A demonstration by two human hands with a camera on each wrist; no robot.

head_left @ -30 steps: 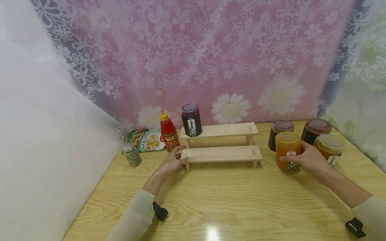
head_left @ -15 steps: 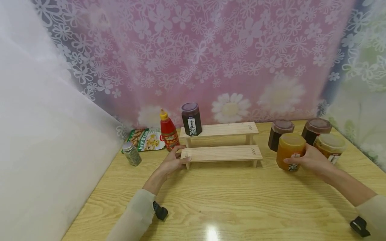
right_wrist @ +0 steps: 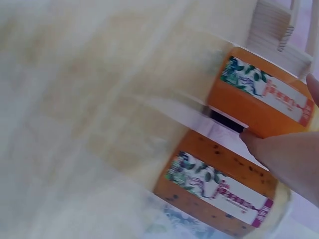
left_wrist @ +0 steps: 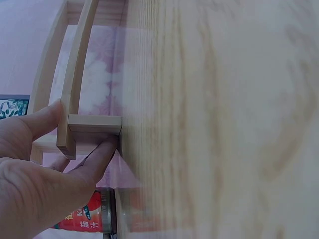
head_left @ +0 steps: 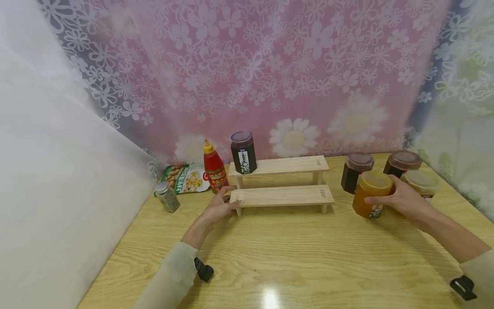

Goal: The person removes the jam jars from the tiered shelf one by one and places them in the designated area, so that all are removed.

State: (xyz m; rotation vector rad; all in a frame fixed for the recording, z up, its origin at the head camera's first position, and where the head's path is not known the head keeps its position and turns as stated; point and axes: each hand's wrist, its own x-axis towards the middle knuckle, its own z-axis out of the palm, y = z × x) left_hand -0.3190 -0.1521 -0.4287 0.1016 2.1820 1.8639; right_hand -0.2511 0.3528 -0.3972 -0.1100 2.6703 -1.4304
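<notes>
At the left end of a two-step wooden rack [head_left: 285,196], my left hand [head_left: 218,209] grips the lower step. The left wrist view has the thumb on the edge of the step's board [left_wrist: 79,74] and fingers around its short leg [left_wrist: 94,124]. My right hand [head_left: 407,201] holds an orange jam jar [head_left: 363,201] by its sides, thumb in front, other fingers mostly hidden behind. In the right wrist view this jar's label [right_wrist: 266,89] shows beside a second, dark-specked jar [right_wrist: 219,184]. A dark jar [head_left: 244,154] stands on the upper step's left end.
Behind the right hand stand two dark jars [head_left: 351,176] [head_left: 391,167] and the pale-lidded specked jar [head_left: 420,182]. Left of the rack are a red sauce bottle [head_left: 216,169], a green packet [head_left: 189,178] and a small shaker jar [head_left: 167,197]. A floral curtain [head_left: 262,77] hangs behind.
My right hand has shifted a little to the right and turned the orange jar, so its label faces further right. The left hand keeps its grip on the rack.
</notes>
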